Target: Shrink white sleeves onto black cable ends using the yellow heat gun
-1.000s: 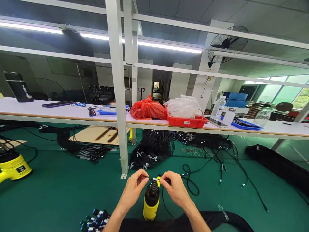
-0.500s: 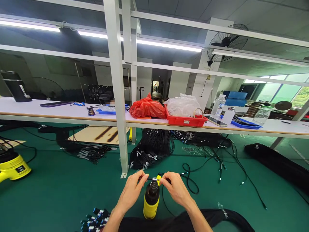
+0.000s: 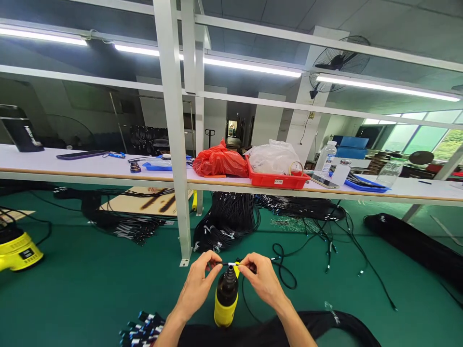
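My left hand (image 3: 195, 289) and my right hand (image 3: 262, 282) pinch a thin black cable (image 3: 224, 264) between thumbs and fingertips. A white band (image 3: 230, 264) sits on the cable between them. Directly below the cable stands a yellow cylindrical tool (image 3: 224, 301) with a black ribbed conical tip, its top just under the band. Neither hand visibly touches the tool. A loose black cable loop (image 3: 280, 262) trails from the right of my right hand across the green mat.
A white shelf (image 3: 90, 161) crosses the view, holding a red crate (image 3: 277, 180) and a red plastic bag (image 3: 220, 164). Black cable bundles (image 3: 227, 224) lie on the green floor mat. A yellow machine (image 3: 18, 253) stands at the left, near a white post (image 3: 177, 144).
The whole scene has shifted slightly left and up in view. My hands stay pinched on the cable above the yellow tool, and their grip looks unchanged.
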### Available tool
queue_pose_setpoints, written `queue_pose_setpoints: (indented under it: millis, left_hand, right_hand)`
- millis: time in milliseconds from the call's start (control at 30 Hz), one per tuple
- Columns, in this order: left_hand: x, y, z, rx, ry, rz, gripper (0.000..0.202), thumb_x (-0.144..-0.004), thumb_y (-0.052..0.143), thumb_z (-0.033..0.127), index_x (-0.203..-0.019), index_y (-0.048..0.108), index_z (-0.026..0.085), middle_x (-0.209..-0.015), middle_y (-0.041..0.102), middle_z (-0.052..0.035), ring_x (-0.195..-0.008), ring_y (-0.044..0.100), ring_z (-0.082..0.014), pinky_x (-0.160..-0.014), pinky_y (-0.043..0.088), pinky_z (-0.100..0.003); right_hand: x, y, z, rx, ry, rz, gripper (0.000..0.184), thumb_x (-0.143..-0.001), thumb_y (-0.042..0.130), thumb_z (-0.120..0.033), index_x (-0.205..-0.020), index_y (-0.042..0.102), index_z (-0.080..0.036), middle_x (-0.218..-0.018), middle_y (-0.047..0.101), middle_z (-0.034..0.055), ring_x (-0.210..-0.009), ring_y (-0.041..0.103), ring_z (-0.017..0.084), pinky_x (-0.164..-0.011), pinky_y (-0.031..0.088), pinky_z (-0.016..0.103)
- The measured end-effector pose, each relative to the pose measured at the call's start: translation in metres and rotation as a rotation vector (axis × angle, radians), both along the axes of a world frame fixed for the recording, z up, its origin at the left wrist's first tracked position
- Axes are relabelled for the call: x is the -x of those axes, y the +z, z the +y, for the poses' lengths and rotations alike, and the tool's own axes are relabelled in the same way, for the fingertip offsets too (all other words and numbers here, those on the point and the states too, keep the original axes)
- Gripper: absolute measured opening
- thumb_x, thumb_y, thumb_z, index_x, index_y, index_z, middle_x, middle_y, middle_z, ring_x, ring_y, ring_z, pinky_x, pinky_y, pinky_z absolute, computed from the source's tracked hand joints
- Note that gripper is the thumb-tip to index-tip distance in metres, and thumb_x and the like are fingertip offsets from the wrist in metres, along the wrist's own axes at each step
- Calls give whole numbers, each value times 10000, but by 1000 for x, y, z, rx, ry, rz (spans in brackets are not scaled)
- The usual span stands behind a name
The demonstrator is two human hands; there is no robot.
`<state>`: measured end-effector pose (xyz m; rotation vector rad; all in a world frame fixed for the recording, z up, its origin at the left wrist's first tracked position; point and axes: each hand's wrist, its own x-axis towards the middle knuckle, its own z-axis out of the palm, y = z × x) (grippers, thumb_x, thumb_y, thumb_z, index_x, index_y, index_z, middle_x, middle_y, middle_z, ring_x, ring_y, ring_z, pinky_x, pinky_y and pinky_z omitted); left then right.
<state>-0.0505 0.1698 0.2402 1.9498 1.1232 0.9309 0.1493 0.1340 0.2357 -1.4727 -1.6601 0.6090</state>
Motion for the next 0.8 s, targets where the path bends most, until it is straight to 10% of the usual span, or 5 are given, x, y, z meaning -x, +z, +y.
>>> queue_pose_setpoints:
  millis: [800]
  left_hand:
    - [2, -1, 2, 80, -24, -35, 319, -906, 443, 477, -809, 565, 198, -744, 557, 6, -719, 496, -163, -665, 368, -254]
  right_hand:
    - [-1, 5, -6, 65, 74, 51, 286, -904, 494, -305, -690, 624, -167, -608, 562, -26, -578, 457, 115, -549, 300, 231]
